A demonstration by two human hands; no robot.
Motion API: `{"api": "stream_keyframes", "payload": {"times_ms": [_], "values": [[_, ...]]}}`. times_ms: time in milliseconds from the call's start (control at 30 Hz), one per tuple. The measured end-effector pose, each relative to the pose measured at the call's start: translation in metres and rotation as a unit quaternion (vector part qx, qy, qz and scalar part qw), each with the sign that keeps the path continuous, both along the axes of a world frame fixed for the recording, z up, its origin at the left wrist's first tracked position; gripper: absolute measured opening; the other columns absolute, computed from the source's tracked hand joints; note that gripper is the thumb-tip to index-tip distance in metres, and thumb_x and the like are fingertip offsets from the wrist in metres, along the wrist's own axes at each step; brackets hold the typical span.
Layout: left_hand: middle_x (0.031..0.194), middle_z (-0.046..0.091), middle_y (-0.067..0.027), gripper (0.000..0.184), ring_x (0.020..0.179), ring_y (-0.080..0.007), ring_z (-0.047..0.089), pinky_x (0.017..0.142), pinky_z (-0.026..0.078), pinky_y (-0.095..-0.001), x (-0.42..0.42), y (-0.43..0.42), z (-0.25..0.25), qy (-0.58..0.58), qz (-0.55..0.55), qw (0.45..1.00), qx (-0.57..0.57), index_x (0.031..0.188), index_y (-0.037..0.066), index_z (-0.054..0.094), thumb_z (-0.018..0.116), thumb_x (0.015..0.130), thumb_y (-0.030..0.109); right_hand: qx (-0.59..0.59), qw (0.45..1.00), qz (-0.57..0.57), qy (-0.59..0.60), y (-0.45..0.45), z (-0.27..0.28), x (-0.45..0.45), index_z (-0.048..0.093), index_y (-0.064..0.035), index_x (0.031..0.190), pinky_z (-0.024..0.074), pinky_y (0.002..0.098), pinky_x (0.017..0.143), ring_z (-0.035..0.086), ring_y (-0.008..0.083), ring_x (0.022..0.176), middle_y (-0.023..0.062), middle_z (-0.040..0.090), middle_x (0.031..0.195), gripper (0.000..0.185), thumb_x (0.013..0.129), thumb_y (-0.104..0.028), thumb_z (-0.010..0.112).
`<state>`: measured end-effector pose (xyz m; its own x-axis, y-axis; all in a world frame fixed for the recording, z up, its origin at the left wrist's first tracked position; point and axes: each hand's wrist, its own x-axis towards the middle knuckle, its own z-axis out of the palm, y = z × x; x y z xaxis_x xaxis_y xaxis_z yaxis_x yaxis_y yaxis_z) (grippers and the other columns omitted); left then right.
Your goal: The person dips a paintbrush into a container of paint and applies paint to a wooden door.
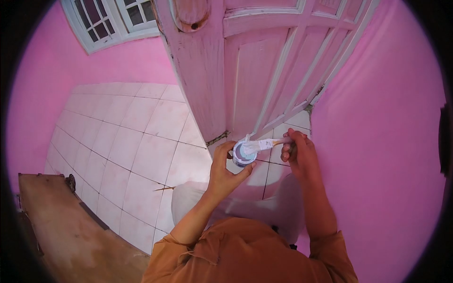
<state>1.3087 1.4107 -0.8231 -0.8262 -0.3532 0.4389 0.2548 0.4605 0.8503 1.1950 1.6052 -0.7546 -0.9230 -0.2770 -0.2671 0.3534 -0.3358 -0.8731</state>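
Observation:
My left hand (225, 172) is wrapped round a small paint can (243, 159), its open top facing up toward me. Pale paint coats the inside of the can. In my right hand (299, 153) is a paintbrush (265, 144), gripped by its handle and lying nearly level. White paint covers its bristles, which are over the can's mouth at the right side of the rim. Just beyond both hands stands a panelled door (257, 80), its surface a patchy, whitish pink with white moulding strips.
A pink wall (377, 155) rises close on my right. White floor tiles (137, 146) spread to the left, with a thin stick (164, 188) on them. A brown wooden piece of furniture (61, 221) stands at lower left. A white-framed window (115, 21) is at upper left.

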Motion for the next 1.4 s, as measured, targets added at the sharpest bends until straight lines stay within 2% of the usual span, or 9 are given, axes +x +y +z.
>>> {"api": "stream_keyframes", "payload": {"times_ms": [267, 333, 567, 700, 767, 833, 1000, 1200, 1400], "values": [[0.127, 0.061, -0.0139, 0.067, 0.114, -0.0225, 0.062, 0.098, 0.049, -0.0354, -0.002, -0.004, 0.008, 0.001, 0.001, 1.000, 0.009, 0.134, 0.000, 0.055, 0.090, 0.078, 0.014, -0.037, 0.995, 0.007, -0.093, -0.004, -0.006, 0.003, 0.060, -0.0031, 0.102, 0.0478, 0.0339, 0.056, 0.057, 0.0187, 0.059, 0.0061, 0.060, 0.072, 0.026, 0.104, -0.028, 0.067], [0.126, 0.062, -0.0127, 0.067, 0.111, -0.0258, 0.062, 0.085, 0.051, -0.0363, -0.003, -0.004, 0.011, 0.017, 0.014, 1.000, -0.006, 0.131, 0.004, 0.057, 0.092, 0.076, 0.017, -0.046, 0.996, 0.009, -0.076, -0.004, -0.005, 0.003, 0.061, -0.0039, 0.102, 0.0485, 0.0339, 0.057, 0.058, 0.0188, 0.060, 0.0060, 0.061, 0.073, 0.025, 0.104, -0.028, 0.067], [0.124, 0.063, -0.0131, 0.068, 0.105, -0.0253, 0.062, 0.084, 0.051, -0.0361, 0.001, -0.009, 0.016, 0.006, 0.028, 0.999, -0.015, 0.131, 0.002, 0.057, 0.093, 0.076, 0.019, -0.060, 0.998, 0.026, -0.023, -0.006, -0.002, 0.000, 0.061, -0.0063, 0.100, 0.0540, 0.0354, 0.057, 0.066, 0.0217, 0.061, 0.0086, 0.067, 0.075, 0.023, 0.105, -0.028, 0.066], [0.123, 0.063, -0.0133, 0.068, 0.104, -0.0255, 0.061, 0.083, 0.050, -0.0358, 0.002, -0.012, 0.018, 0.007, 0.032, 0.999, -0.017, 0.132, 0.002, 0.057, 0.093, 0.076, 0.020, -0.056, 0.998, 0.036, -0.017, -0.010, 0.001, 0.002, 0.062, -0.0060, 0.099, 0.0548, 0.0354, 0.056, 0.067, 0.0226, 0.060, 0.0097, 0.068, 0.076, 0.022, 0.106, -0.027, 0.065], [0.124, 0.063, -0.0135, 0.068, 0.105, -0.0255, 0.061, 0.083, 0.050, -0.0357, 0.002, -0.013, 0.019, 0.004, 0.036, 0.999, -0.017, 0.132, 0.003, 0.057, 0.093, 0.077, 0.020, -0.066, 0.997, 0.049, 0.001, -0.010, 0.001, 0.004, 0.063, -0.0045, 0.102, 0.0551, 0.0358, 0.058, 0.067, 0.0227, 0.062, 0.0099, 0.068, 0.076, 0.022, 0.107, -0.025, 0.063], [0.119, 0.063, -0.0130, 0.063, 0.102, -0.0216, 0.061, 0.090, 0.050, -0.0341, 0.002, -0.013, 0.024, 0.011, 0.044, 0.999, -0.023, 0.128, -0.002, 0.058, 0.091, 0.078, 0.018, -0.074, 0.996, 0.050, 0.003, -0.012, 0.007, 0.008, 0.064, -0.0037, 0.104, 0.0552, 0.0362, 0.059, 0.067, 0.0228, 0.062, 0.0099, 0.068, 0.076, 0.022, 0.108, -0.025, 0.063], [0.118, 0.063, -0.0127, 0.063, 0.101, -0.0210, 0.061, 0.087, 0.049, -0.0340, 0.007, -0.014, 0.025, 0.004, 0.044, 0.999, -0.017, 0.128, -0.002, 0.058, 0.091, 0.078, 0.018, -0.097, 0.994, 0.057, 0.010, -0.015, 0.010, 0.009, 0.065, -0.0017, 0.108, 0.0560, 0.0372, 0.063, 0.068, 0.0228, 0.066, 0.0103, 0.069, 0.078, 0.023, 0.108, -0.025, 0.062], [0.119, 0.063, -0.0121, 0.064, 0.099, -0.0205, 0.060, 0.085, 0.049, -0.0337, 0.012, -0.020, 0.008, -0.002, 0.051, 0.999, -0.013, 0.129, -0.001, 0.058, 0.091, 0.078, 0.019, -0.094, 0.989, 0.064, 0.089, -0.029, 0.027, 0.002, 0.066, -0.0002, 0.111, 0.0583, 0.0358, 0.071, 0.070, 0.0228, 0.072, 0.0119, 0.072, 0.086, 0.025, 0.107, -0.025, 0.063], [0.119, 0.063, -0.0118, 0.063, 0.099, -0.0205, 0.060, 0.084, 0.049, -0.0336, 0.023, -0.028, 0.000, -0.003, 0.071, 0.997, -0.012, 0.128, 0.000, 0.059, 0.091, 0.077, 0.020, 0.034, 0.967, 0.029, 0.251, -0.058, 0.072, -0.007, 0.068, 0.0028, 0.112, 0.0595, 0.0337, 0.076, 0.072, 0.0197, 0.078, 0.0111, 0.072, 0.089, 0.022, 0.105, -0.018, 0.065]]}}
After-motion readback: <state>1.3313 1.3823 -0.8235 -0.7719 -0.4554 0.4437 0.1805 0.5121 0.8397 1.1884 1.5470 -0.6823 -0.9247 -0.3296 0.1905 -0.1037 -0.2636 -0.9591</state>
